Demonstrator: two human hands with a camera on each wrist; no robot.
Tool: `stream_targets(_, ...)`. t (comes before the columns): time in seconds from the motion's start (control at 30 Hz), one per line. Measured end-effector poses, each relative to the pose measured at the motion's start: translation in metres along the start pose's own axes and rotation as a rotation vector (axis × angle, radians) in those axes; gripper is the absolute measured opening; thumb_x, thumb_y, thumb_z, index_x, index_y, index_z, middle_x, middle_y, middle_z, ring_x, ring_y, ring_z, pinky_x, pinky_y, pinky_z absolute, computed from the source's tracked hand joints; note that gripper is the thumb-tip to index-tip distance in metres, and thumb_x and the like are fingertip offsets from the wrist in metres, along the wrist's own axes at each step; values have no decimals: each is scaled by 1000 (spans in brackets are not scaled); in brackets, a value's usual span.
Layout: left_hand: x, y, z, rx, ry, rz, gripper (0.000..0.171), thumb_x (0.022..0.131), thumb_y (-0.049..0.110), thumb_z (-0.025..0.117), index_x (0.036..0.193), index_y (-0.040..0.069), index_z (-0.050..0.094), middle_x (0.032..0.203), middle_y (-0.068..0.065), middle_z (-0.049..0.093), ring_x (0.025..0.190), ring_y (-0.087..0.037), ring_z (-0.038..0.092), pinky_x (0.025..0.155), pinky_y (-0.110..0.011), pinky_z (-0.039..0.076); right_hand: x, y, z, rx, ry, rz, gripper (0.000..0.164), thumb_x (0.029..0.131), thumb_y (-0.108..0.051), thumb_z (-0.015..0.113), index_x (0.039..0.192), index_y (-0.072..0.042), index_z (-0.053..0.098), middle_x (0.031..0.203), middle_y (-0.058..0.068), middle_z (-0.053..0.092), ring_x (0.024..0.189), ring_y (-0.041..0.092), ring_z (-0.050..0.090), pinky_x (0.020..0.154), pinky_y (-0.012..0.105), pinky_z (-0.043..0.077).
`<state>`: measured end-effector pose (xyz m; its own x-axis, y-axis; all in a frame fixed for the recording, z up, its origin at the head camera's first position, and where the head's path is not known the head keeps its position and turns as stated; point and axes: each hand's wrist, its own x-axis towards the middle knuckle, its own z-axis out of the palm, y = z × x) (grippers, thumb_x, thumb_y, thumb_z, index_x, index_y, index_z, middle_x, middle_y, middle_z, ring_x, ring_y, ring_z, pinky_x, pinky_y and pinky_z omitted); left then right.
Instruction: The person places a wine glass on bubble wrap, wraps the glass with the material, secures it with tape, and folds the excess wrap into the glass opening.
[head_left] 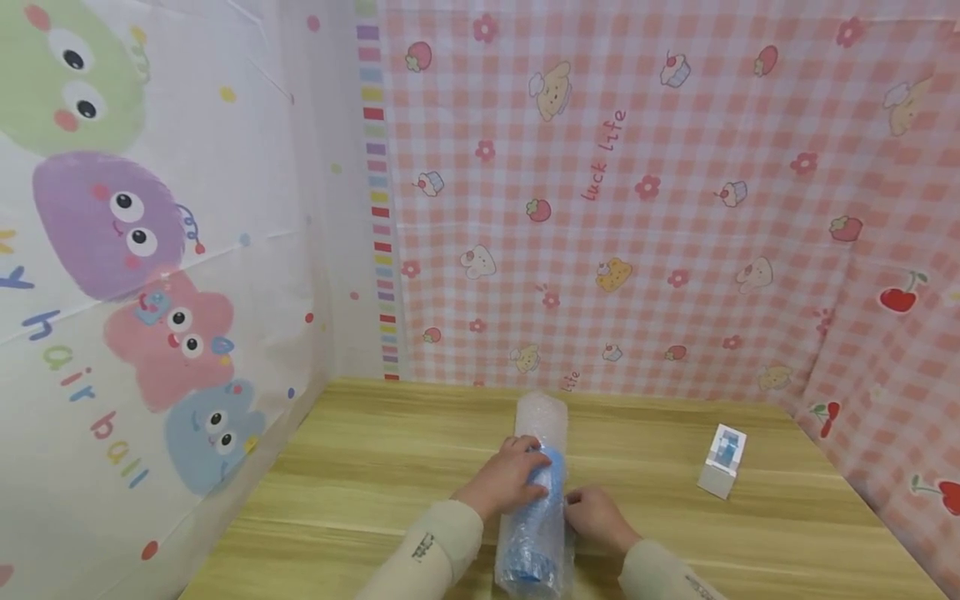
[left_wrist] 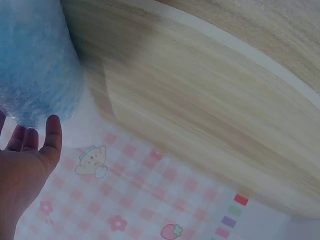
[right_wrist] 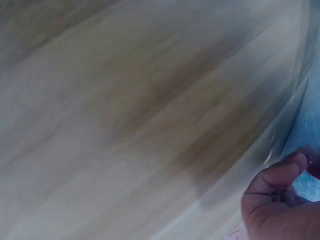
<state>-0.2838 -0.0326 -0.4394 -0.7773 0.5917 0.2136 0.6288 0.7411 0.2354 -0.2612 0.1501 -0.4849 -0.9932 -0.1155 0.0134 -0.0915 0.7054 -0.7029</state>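
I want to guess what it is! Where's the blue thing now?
In the head view, the blue thing lies inside bubble wrap on the table, low and just right of centre, between the left hand and right hand.

Pale cream sleeves, small dark printed marks, bare fingers

Wood-grain tabletop, pink-checked backdrop behind — white cartoon-printed sheet at left

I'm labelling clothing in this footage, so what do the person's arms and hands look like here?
The left hand and right hand are ungloved. The left sleeve and right sleeve are pale cream, each with a dark marking too small to read.
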Motion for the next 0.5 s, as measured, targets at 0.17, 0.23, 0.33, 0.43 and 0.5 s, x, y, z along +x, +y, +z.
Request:
stream_targets(0.17, -3, -4, -3, -40, -41, -26, 41, 93, 25, 71, 133, 18, 63, 135, -10, 49, 123, -25, 44, 101, -32, 45, 1, -10, 1, 91, -8, 17, 32, 83, -5, 57, 110, 11, 67, 94, 14, 68, 83, 26, 63, 70, 40, 54)
stream_targets(0.23, -5, -5, -4, -62, -62, -40, 43, 94, 24, 69, 136, 22, 61, 136, -11, 47, 123, -25, 43, 100, -33, 46, 1, -12, 2, 119, 11, 20, 32, 84, -5, 58, 110, 11, 67, 90, 11, 67, 80, 23, 61, 66, 37, 53)
stream_targets(0.33, -7, -6, -6, -86, -76, -49, 43, 96, 23, 67, 138, 25, 60, 138, -13, 44, 125, -26, 40, 100, -35, 45, -1, -12, 3, 152, 49, 12, 30, 85, -5, 59, 109, 11, 68, 86, 9, 67, 76, 21, 60, 63, 35, 51)
stream_targets(0.43, -9, -7, -5, -122, -84, -62, 44, 97, 23, 65, 140, 25, 58, 140, -16, 41, 128, -29, 39, 103, -39, 44, -2, -13, 3, 183, 85, 20, 30, 88, -6, 59, 110, 12, 67, 91, 14, 69, 80, 23, 62, 66, 36, 55)
stream_targets(0.5, -10, -8, -4, -156, -89, -80, 45, 98, 23, 64, 142, 25, 56, 141, -17, 40, 129, -31, 39, 103, -41, 44, -3, -14, 1, 188, 111, 17, 29, 90, -7, 58, 110, 13, 67, 96, 19, 70, 84, 27, 65, 70, 39, 56)
